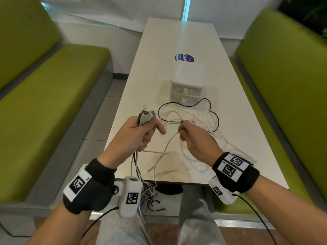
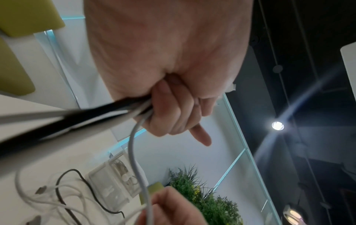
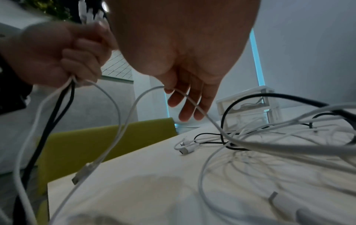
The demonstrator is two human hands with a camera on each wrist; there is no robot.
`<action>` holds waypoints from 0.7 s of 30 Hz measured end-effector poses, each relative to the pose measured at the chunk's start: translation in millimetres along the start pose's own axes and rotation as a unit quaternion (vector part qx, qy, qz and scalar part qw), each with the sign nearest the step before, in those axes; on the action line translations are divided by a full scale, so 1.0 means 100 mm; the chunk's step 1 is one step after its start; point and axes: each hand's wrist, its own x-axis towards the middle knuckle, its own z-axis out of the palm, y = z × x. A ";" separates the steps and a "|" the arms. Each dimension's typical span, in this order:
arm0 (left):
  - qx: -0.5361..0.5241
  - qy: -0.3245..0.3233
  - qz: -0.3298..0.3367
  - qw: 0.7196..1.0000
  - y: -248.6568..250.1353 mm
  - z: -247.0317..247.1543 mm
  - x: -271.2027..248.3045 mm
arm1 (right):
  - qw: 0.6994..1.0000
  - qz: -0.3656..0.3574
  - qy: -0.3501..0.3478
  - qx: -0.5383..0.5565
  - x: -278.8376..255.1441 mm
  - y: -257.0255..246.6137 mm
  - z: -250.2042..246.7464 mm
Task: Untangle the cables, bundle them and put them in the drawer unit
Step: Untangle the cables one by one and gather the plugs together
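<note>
My left hand (image 1: pixel 141 131) grips a bunch of white and black cable ends, their plugs (image 1: pixel 146 116) sticking up out of the fist. The cords (image 1: pixel 137 167) hang from it over the table's near edge. One index finger points out. My right hand (image 1: pixel 189 137) pinches a white cable (image 3: pixel 134 103) that loops across to the left fist. A loose tangle of white cables (image 1: pixel 198 117) and one black cable (image 1: pixel 177 103) lies on the table beyond both hands. Behind it stands the white drawer unit (image 1: pixel 188 82), both translucent drawers closed, cables visible inside the upper one.
The white table (image 1: pixel 177 41) is long and narrow, with green benches left (image 1: pixel 44 103) and right (image 1: pixel 283 85). A round blue sticker (image 1: pixel 184 58) lies behind the drawer unit. More cable ends dangle near my grey-trousered knees (image 1: pixel 194 218) below the table edge.
</note>
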 end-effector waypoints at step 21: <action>0.047 0.137 -0.021 0.989 -0.28 0.09 0.12 | 0.898 0.051 0.205 0.386 0.02 0.02 -0.36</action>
